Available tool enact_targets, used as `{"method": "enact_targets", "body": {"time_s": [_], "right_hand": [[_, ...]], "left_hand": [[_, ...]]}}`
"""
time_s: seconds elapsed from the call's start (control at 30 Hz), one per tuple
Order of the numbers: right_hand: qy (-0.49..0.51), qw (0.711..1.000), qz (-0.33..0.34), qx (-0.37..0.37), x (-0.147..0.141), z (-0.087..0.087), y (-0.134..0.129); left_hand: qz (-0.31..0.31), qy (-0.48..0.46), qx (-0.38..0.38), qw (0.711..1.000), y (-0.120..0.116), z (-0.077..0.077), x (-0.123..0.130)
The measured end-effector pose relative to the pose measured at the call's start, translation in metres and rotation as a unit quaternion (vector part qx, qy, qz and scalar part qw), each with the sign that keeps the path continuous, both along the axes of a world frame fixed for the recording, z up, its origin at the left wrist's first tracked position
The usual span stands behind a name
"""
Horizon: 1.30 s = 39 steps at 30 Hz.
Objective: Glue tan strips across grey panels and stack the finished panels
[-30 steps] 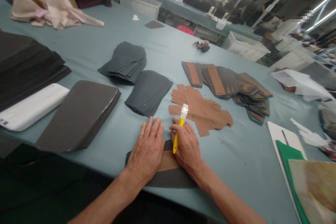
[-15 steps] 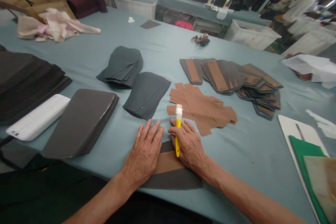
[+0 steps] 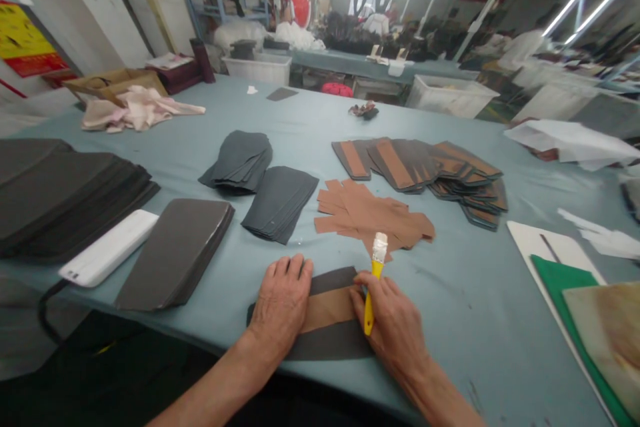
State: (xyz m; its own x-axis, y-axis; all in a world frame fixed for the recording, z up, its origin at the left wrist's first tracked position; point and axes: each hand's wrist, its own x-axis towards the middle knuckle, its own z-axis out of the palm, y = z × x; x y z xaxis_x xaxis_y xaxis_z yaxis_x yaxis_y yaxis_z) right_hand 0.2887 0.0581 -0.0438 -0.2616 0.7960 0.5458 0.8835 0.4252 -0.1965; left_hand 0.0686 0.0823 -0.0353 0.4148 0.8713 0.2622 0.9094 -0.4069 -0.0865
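Fingers (image 3: 286, 268) on one dark panel (image 3: 330, 348), one yellow brush (image 3: 369, 313) in right hand (image 3: 395, 323)

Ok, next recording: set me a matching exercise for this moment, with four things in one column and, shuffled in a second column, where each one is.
Things:
1. Left hand
2. Right hand
3. Loose tan pieces
4. White slab

Places:
A. Lying beside a dark stack
B. Wrapped around a yellow-handled brush
C. Spread on the table just beyond the hands
D. Resting flat on the left end of a dark panel

Right pairs: 1-D, 2-B, 3-C, 4-A
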Motion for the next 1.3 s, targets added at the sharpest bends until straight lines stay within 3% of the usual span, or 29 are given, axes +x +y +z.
{"method": "enact_targets", "body": {"time_s": [0.2, 0.57, 0.8, 1.1, 1.3], "right_hand": [[0.021, 0.999, -0.022, 0.024, -0.004, -0.005, -0.018], [0.117, 0.993, 0.026, 0.005, -0.017, 0.004, -0.012], [0.191, 0.981, 0.024, -0.012, -0.039, 0.003, -0.012], [0.141, 0.989, -0.003, -0.046, -0.061, -0.022, -0.018], [0.08, 0.995, 0.001, -0.059, -0.055, -0.023, -0.017]], "left_hand": [[-0.011, 0.01, 0.0, 1.0, 0.004, 0.002, 0.0], [-0.064, -0.076, -0.007, 0.995, -0.014, -0.002, 0.012], [-0.056, -0.11, -0.031, 0.992, -0.018, -0.017, 0.022], [-0.032, -0.153, -0.063, 0.986, -0.023, -0.022, 0.018], [-0.043, -0.185, -0.073, 0.979, -0.023, -0.022, 0.014]]}}
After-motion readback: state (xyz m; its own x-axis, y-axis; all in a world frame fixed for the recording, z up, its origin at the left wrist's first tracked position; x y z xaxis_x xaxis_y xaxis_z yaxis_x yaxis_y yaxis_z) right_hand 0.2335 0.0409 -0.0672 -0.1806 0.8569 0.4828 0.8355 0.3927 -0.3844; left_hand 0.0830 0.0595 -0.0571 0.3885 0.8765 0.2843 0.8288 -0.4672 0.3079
